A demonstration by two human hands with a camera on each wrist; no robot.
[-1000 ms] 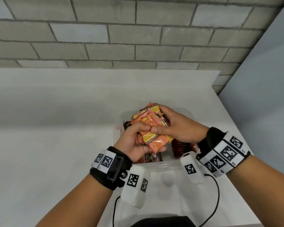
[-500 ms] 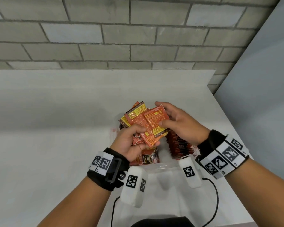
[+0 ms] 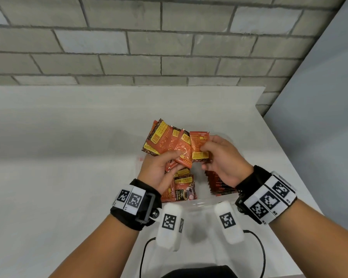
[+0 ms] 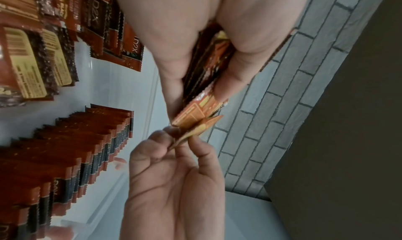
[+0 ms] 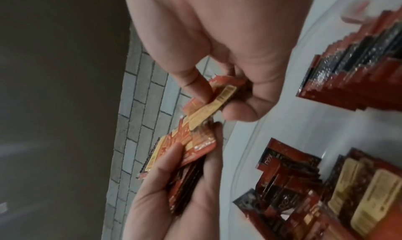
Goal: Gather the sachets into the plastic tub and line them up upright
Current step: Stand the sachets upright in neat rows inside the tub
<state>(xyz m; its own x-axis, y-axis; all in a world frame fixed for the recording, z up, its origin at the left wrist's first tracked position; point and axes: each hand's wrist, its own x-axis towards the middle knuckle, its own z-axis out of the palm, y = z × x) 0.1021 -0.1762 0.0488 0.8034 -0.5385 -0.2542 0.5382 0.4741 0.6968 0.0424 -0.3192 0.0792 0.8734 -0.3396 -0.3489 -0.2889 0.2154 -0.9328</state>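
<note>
Left hand (image 3: 159,169) grip clasping fanned glossy foil sachets (image 3: 165,141), right hand (image 3: 223,157) grip pinching one flat crinkle-edged sachet (image 3: 198,145)

fanned red-orange sachets (image 3: 169,145) held above | clear plastic tub (image 3: 201,203): upright row, loose pile

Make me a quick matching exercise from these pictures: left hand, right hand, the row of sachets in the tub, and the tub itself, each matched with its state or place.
Column one:
1. left hand
2. right hand
3. sachet row
4. tub

Column two:
A. stands on edge in the tub
B. pinches a single sachet
C. sits on the white table
D. grips a fanned bundle

Pairs: 1-D, 2-B, 3-A, 4-C
</note>
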